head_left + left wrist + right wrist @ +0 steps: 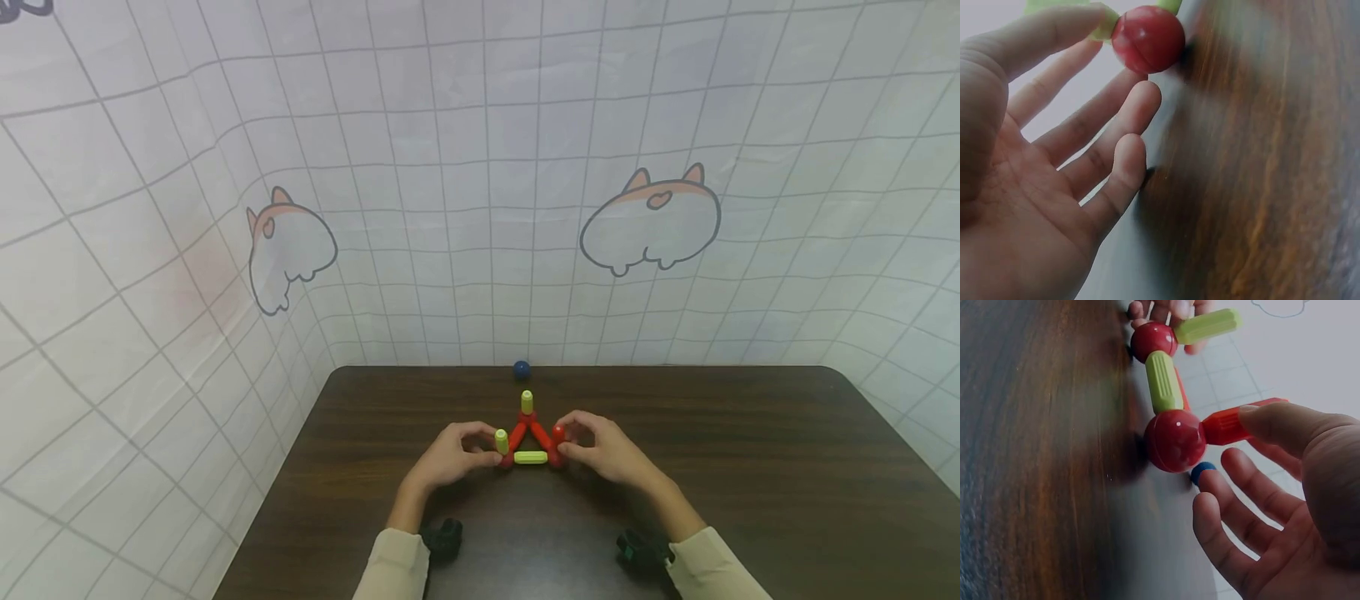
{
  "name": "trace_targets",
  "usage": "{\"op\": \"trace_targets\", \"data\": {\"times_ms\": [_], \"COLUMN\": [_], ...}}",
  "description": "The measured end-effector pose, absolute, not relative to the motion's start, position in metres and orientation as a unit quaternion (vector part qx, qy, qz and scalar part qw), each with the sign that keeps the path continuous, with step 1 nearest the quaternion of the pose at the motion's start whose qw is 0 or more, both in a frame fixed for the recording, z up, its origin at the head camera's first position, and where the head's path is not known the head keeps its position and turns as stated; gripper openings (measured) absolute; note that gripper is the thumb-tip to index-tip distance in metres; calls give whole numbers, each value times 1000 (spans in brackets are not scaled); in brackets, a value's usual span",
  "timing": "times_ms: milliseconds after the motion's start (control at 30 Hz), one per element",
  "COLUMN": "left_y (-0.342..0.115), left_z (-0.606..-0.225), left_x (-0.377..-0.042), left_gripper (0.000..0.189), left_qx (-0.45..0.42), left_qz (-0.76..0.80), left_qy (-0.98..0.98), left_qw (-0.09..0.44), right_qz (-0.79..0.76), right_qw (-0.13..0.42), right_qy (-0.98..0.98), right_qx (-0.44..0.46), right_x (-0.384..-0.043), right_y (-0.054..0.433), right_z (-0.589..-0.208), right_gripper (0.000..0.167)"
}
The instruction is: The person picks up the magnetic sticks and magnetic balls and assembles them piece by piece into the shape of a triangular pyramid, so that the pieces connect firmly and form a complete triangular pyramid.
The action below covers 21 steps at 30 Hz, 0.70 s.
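A triangle of magnetic rods and red balls lies on the table. Its front side is a yellow-green rod (530, 457); two red rods form the others. From each corner ball one more rod stands up: yellow-green at the left (502, 442) and back (527, 402), red at the right (558, 434). My left hand (446, 454) pinches the left upright rod between thumb and index finger, just by its red ball (1149, 39). With thumb and index finger, my right hand (611, 450) pinches the red upright rod (1225, 425) above the right ball (1175, 441). The other fingers are loosely bent.
A blue ball (521, 369) sits at the far edge of the dark wooden table (750, 467). Behind rises a white gridded curtain (457, 208) with cartoon animal prints. Black devices (446, 540) are at both wrists.
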<state>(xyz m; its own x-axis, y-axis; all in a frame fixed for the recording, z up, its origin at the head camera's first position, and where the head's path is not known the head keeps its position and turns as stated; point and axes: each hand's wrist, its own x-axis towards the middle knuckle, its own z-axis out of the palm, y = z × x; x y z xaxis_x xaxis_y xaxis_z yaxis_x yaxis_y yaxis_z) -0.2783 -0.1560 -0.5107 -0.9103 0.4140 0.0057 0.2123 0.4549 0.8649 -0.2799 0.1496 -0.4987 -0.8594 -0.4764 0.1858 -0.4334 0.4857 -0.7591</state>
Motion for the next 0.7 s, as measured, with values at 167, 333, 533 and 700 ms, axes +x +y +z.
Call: {"op": "trace_targets", "data": {"times_ms": [167,333,533,700], "left_y": [-158,-156,-149,-142], "left_z": [-510,-513,-513,-513], "left_x": [-278,-279,-279,-278], "left_gripper": [26,27,27,25], "left_qx": [187,184,179,180], "left_qz": [492,482,477,474], "left_qy": [844,852,858,860], "left_qw": [101,85,69,58], "right_qz": [-430,-428,-422,-416], "right_qw": [37,40,28,23], "right_qy": [861,860,866,873], "right_qx": [-270,-275,-267,-255], "right_x": [-281,-281,-280,-279], "right_y": [152,150,146,142], "right_z": [-501,-503,-503,-504], "right_gripper": [25,24,22,20]}}
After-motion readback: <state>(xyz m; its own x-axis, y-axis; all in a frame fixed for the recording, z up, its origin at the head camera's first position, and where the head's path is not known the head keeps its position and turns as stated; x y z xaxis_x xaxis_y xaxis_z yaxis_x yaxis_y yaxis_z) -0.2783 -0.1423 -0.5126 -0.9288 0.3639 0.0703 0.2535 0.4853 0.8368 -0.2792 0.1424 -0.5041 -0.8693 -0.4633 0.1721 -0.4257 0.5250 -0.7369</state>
